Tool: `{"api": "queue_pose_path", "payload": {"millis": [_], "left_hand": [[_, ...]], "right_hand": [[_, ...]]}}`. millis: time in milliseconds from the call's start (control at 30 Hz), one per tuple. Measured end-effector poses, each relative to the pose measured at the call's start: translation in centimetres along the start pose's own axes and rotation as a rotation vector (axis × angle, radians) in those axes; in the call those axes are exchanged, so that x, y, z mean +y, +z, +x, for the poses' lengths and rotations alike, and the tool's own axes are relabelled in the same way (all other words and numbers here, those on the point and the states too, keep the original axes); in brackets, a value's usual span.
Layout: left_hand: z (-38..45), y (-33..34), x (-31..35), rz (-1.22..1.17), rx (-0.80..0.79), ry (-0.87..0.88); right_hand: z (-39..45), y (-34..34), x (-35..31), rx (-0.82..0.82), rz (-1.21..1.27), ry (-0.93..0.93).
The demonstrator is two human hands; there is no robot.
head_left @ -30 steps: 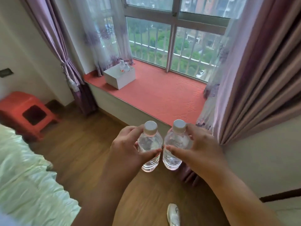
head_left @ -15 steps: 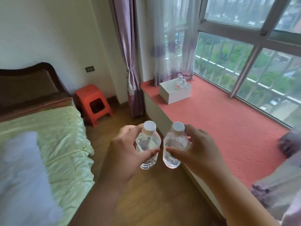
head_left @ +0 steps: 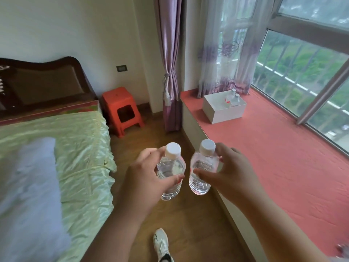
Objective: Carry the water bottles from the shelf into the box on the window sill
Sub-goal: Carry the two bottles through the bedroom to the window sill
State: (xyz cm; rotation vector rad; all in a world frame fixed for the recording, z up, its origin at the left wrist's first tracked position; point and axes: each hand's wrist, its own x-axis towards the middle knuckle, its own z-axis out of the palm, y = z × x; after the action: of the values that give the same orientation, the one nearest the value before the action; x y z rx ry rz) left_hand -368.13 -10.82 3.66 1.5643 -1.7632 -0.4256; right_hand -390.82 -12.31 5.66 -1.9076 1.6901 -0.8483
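My left hand [head_left: 149,176] grips a clear water bottle with a white cap [head_left: 171,167], upright in front of me. Beside it, my right hand [head_left: 232,176] grips a second clear bottle with a white cap [head_left: 203,167]. Both bottles hang over the wooden floor, close together but apart. The white box [head_left: 222,114] stands on the red window sill [head_left: 283,157] at its far left end, ahead and to the right. Two bottles [head_left: 233,99] stand inside the box at its back. The shelf is out of view.
A bed with a green cover [head_left: 66,157] fills the left side. An orange plastic stool [head_left: 120,108] stands by the wall next to a tied purple curtain [head_left: 170,72]. A strip of wooden floor [head_left: 188,224] runs between bed and sill; my shoe [head_left: 160,242] shows below.
The view has swung left and moved along the sill; the box now sits nearer and to the right. Both hands keep the same hold on their bottles.
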Motion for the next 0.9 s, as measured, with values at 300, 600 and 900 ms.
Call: {"api": "queue_pose_path", "payload": {"millis": [300,600,900], "left_hand": [[12.1,0.8,-2.9,-0.106,-0.037,0.088],[22.2,-0.6,-8.0,-0.132,-0.049,0.149],[28.0,-1.4,-13.1,-0.076,-0.017,0.086]], "right_hand": [[10.4,1.5,-1.5,0.087,-0.061,0.049],[19.4,5.8,-3.8,0.127,-0.066,0.085],[27.3,9.6,-4.8,0.061,-0.037,0.027]]}}
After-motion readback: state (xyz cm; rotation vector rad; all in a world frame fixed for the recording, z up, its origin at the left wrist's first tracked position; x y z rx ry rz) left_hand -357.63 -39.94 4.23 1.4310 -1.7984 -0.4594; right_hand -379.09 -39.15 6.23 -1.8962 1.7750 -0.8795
